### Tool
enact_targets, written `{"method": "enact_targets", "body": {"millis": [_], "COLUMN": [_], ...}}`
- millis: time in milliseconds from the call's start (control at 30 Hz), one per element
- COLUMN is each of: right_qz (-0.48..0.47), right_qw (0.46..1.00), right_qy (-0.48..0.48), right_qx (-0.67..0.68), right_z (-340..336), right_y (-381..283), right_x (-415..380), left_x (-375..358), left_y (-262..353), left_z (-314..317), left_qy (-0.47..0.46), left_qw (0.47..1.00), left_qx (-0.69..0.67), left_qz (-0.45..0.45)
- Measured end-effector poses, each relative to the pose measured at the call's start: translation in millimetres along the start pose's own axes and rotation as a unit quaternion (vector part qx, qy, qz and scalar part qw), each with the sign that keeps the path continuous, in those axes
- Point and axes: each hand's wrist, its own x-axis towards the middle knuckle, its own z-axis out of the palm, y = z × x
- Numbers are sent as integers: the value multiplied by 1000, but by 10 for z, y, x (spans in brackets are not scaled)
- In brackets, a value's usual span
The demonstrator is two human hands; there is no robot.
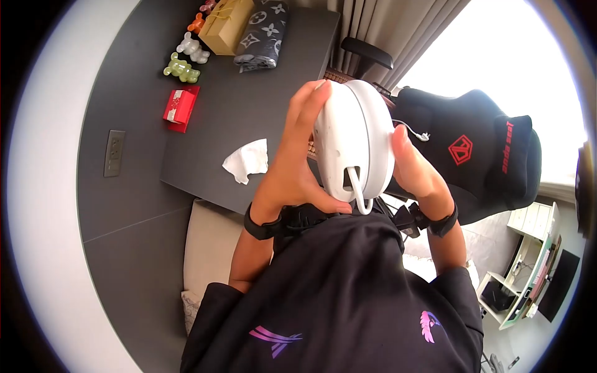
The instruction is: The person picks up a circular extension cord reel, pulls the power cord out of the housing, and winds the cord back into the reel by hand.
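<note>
A white rounded device (351, 133) with a white cable coming out of a slot at its lower end is held up in front of my chest. My left hand (295, 155) grips its left side, with the thumb along the bottom near the slot and the fingers at the upper edge. On its right side presses my right hand (416, 165), the thumb on the rim and the other fingers mostly hidden. A crumpled white tissue (247, 161) lies on the dark desk (217, 118), left of my left hand.
Beyond the hands, a black office chair (472, 149) stands at the right. Along the desk's far left are a red box (180, 107), bear figures (181, 68), a tan bag (225, 26) and a dark patterned roll (263, 36). White shelves (519, 267) stand lower right.
</note>
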Motion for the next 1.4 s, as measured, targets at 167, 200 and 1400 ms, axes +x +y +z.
{"method": "enact_targets", "body": {"millis": [167,200,1400], "right_qz": [-128,-204,-58], "right_qw": [986,938,964], "right_qy": [-27,-20,23], "right_qx": [-105,-279,-257], "right_z": [-39,-107,-120], "right_y": [37,63,33], "right_x": [12,19,-40], "left_x": [7,11,-13], "left_y": [20,12,-122], "left_z": [49,25,193], "left_qy": [44,38,4], "left_qw": [981,982,982], "left_qx": [-172,-170,-186], "left_qz": [-72,-68,-38]}}
